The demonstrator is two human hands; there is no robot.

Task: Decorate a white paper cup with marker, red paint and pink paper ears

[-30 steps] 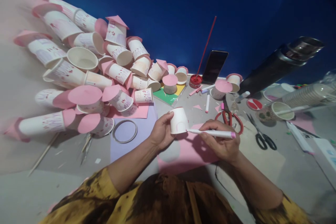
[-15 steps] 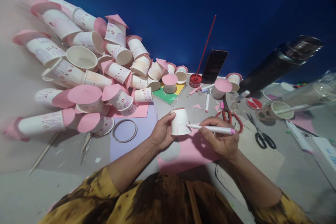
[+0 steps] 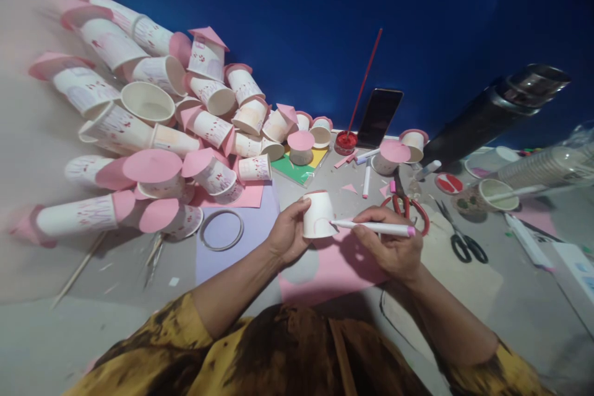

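Note:
My left hand [image 3: 290, 232] grips a white paper cup [image 3: 317, 213] that is upside down, rim toward me, with a faint pink arch drawn near its rim. In my right hand [image 3: 392, 246] is a marker [image 3: 383, 228] with a white barrel and pink end, pinched like a pen. Its tip touches, or nearly touches, the cup's right side by the arch. Below both hands lies a pink paper sheet [image 3: 325, 281] with a round hole cut in it. A lilac sheet [image 3: 216, 269] with a ring [image 3: 221, 230] on it is left of my left hand.
Decorated cups with pink paper roofs [image 3: 153, 167] crowd the left side. Pliers [image 3: 421, 216] and black-handled scissors [image 3: 461, 246] lie right of my right hand. At the back stand a red paint pot [image 3: 346, 143], a phone [image 3: 380, 114] and a dark flask [image 3: 492, 111].
The marker tip has moved up from the cup's rim along its side, to the drawn arch. The cup has shifted very slightly; both hands keep their grip.

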